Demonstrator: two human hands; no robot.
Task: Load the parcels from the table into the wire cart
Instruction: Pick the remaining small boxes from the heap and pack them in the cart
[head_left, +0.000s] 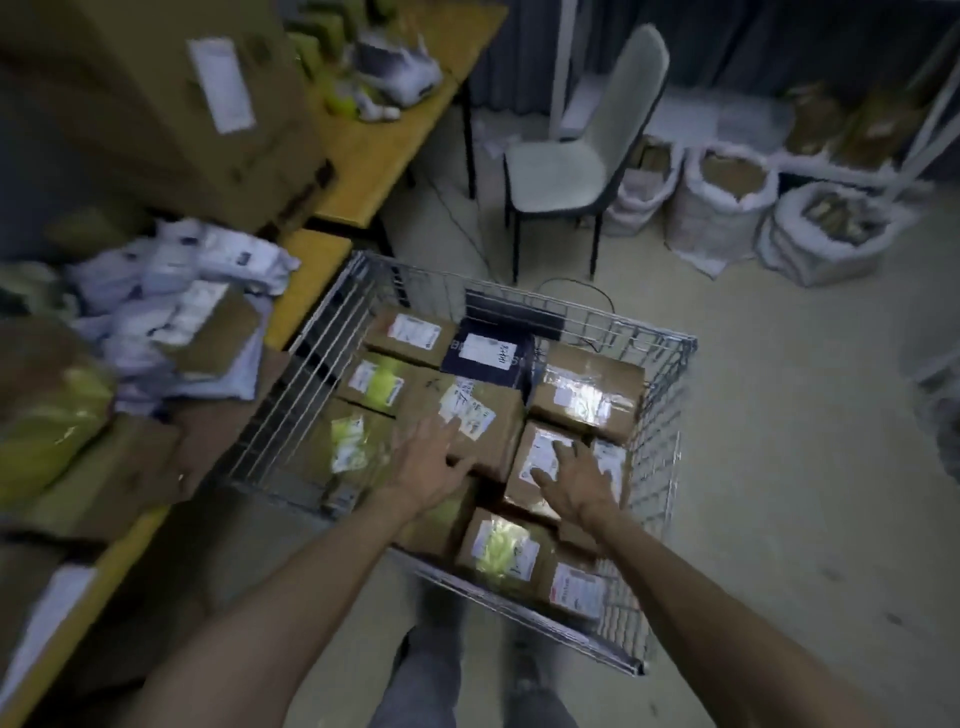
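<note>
Wire cart (291, 415) at 12 o'clock, parcels (587, 395) inside, left hand (434, 460) and right hand (571, 480) spread flat on them, grasping nothing, table (374, 150) at 10 o'clock.

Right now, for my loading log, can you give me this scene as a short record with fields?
Cart: silver wire cart, holding a layer of taped brown cardboard parcels and one dark blue parcel
Left hand: open, fingers straight, at the central brown box
Right hand: open, fingers spread over a white-labelled box
Table: yellow wooden table, holding white plastic mailer bags
</note>
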